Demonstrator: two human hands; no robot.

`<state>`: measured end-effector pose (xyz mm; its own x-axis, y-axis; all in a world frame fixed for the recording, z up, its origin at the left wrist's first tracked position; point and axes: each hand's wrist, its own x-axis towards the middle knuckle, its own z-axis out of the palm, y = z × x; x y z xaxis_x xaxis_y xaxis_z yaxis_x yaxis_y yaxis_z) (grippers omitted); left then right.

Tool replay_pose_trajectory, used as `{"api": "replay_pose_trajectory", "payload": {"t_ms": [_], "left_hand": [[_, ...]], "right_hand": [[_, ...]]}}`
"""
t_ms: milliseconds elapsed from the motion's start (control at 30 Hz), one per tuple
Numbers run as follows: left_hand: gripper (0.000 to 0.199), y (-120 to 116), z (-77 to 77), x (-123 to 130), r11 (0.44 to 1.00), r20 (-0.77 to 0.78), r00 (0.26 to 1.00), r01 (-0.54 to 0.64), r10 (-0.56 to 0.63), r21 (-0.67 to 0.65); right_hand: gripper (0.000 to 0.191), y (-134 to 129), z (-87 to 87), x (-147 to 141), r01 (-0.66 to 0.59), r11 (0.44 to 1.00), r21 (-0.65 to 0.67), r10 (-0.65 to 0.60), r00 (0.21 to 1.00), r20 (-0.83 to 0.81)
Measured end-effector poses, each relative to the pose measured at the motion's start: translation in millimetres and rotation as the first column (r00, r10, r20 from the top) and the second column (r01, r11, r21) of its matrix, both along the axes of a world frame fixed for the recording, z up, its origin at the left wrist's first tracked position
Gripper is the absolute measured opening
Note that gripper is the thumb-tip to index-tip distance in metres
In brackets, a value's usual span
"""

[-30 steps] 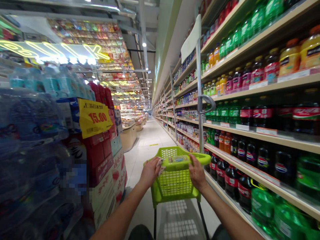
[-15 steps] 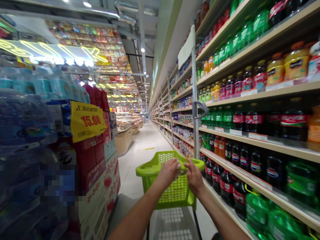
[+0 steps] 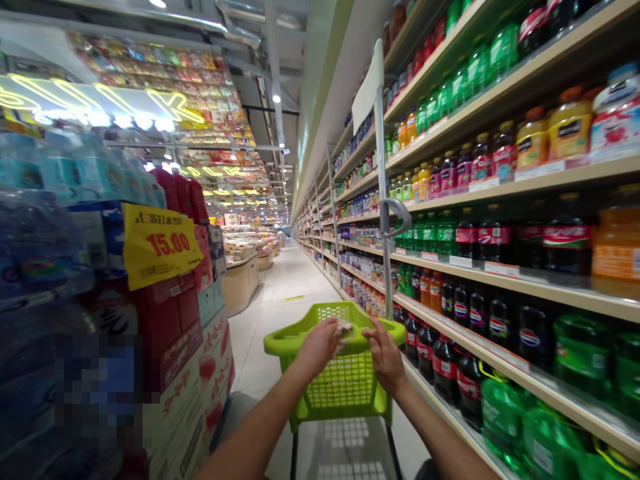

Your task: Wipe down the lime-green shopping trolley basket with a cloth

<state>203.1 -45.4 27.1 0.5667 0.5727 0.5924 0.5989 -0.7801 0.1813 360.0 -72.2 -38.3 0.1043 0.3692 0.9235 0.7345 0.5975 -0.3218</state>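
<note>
The shelves (image 3: 500, 180) with bottles are standing on the right side. The green cart (image 3: 345, 373) is standing in front, under both hands. The left hand (image 3: 321, 343) is grasping the crumpled tissue (image 3: 343, 333); the right hand (image 3: 386, 353) is touching the cart's handle, its fingers partly extended.

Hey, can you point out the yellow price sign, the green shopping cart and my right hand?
Yellow price sign (image 3: 161, 245): head view, middle of its printed face.
Green shopping cart (image 3: 284, 343): head view, left part of the basket's rim.
Right hand (image 3: 388, 364): head view, back of the hand.
</note>
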Motion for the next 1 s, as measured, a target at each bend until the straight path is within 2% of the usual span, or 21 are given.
{"api": "replay_pose_trajectory", "payload": {"t_ms": [67, 133, 200, 333, 400, 467, 533, 600, 633, 700, 867, 933, 1000], "left_hand": [[0.028, 8.8, 0.1, -33.0, 0.996, 0.075, 0.994, -0.084, 0.085, -0.014], [0.032, 15.7, 0.5, -51.9, 0.988, 0.108, 0.982, -0.153, 0.153, -0.015], [0.033, 16.3, -0.4, -45.0, 0.984, 0.109, 0.979, -0.176, 0.175, -0.002], [0.02, 1.4, -4.5, 13.7, 0.998, -0.02, 0.999, -0.043, 0.044, 0.043], [0.019, -6.4, -5.9, 28.1, 0.997, -0.097, 0.995, -0.025, 0.031, 0.069], [0.022, -9.5, -7.0, 18.9, 0.991, -0.092, 0.989, -0.107, 0.114, 0.075], [0.024, -7.2, -7.3, -4.9, 0.979, -0.04, 0.978, -0.201, 0.202, 0.046], [0.024, -2.4, -6.3, -25.8, 0.972, 0.011, 0.972, -0.235, 0.235, 0.004], [0.025, -0.4, -5.6, -30.3, 0.974, 0.027, 0.973, -0.227, 0.228, -0.013], [0.026, 1.0, -4.9, -23.9, 0.984, 0.037, 0.984, -0.174, 0.175, -0.029], [0.024, -4.7, -6.0, 26.7, 0.999, 0.007, 0.999, 0.042, -0.042, -0.002], [0.024, -2.2, -5.1, 21.4, 0.998, 0.016, 0.998, 0.056, -0.056, 0.004], [0.025, 5.2, -1.8, -5.5, 1.0, 0.056, 0.998, -0.016, 0.017, -0.021]], "right_hand": [[0.042, 0.1, 1.0, 2.2, -0.006, 1.0, -0.004, 0.006, 1.0, -0.017], [0.041, 1.3, 1.8, 0.8, 0.004, 1.0, -0.01, -0.004, 0.999, -0.05], [0.041, 3.3, 1.9, -2.2, 0.019, 1.0, -0.018, -0.021, 0.997, -0.08], [0.041, 6.0, 0.5, -2.6, 0.033, 0.999, -0.022, -0.035, 0.995, -0.089], [0.041, 5.6, 0.4, 1.1, 0.024, 0.999, -0.026, -0.026, 0.997, -0.075], [0.041, 4.5, 1.3, 4.8, 0.005, 0.999, -0.038, -0.007, 0.998, -0.06], [0.041, 3.6, 2.6, 5.8, -0.012, 0.999, -0.047, 0.01, 0.999, -0.052], [0.041, 3.9, 3.5, 3.3, -0.018, 0.999, -0.046, 0.016, 0.999, -0.052], [0.041, 4.4, 3.6, 1.1, -0.019, 0.999, -0.045, 0.017, 0.998, -0.054], [0.041, 6.2, 2.7, -3.6, -0.018, 0.999, -0.039, 0.016, 0.998, -0.057], [0.04, 8.1, -0.2, -4.3, 0.002, 1.0, -0.014, -0.003, 0.999, -0.04], [0.04, 6.6, 0.2, -0.8, -0.018, 1.0, -0.015, 0.017, 1.0, -0.015], [0.04, 5.0, 0.9, 1.4, -0.035, 0.999, -0.025, 0.035, 0.999, -0.003]]}}
